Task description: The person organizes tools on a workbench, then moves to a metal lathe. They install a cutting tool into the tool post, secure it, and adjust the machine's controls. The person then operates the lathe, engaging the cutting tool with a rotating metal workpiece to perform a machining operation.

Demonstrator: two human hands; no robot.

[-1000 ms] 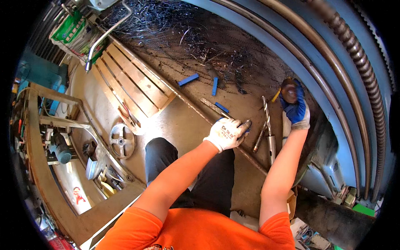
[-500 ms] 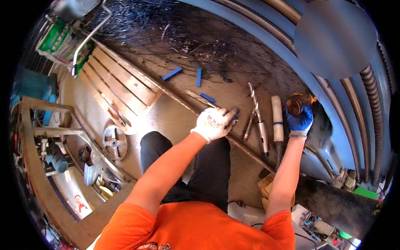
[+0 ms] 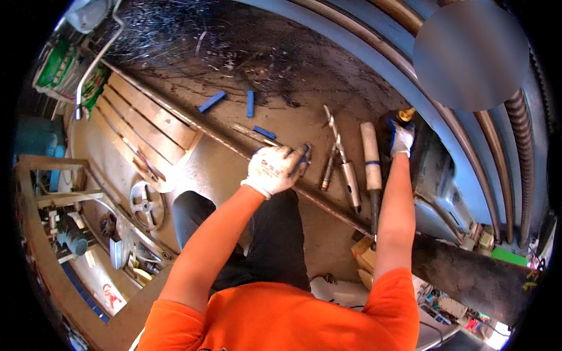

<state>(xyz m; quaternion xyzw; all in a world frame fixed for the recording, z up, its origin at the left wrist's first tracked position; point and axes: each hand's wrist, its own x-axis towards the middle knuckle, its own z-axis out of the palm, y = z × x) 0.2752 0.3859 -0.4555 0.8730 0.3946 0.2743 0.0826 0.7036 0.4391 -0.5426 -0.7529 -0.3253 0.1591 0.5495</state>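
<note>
My left hand (image 3: 272, 169), in a white glove with dark fingertips, is closed over a long rusty metal edge (image 3: 225, 140) that runs diagonally in front of my knees. To the far right, my right hand (image 3: 402, 139) reaches out gloved, its back facing up and its fingers mostly hidden. A yellow-brown piece (image 3: 405, 114) shows just past the fingers, apparently part of the round brown cup-like piece in that hand. Between the hands lie a twist drill bit (image 3: 345, 169), a thinner rod-like tool (image 3: 329, 169) and a white-wrapped cylinder (image 3: 370, 152) with a dark end.
Three blue bars (image 3: 250, 104) lie on the dirty surface, with metal shavings (image 3: 170, 41) behind them. A slatted wooden board (image 3: 146, 120) and a spoked handwheel (image 3: 146, 205) are at left. Blue machinery with pipes (image 3: 492, 175) curves along the right. A cardboard box (image 3: 364, 254) sits beside my right arm.
My right hand has turned over and moved farther away, so its back now shows and the brown piece is mostly hidden. My left hand stays on the metal edge; the view has shifted.
</note>
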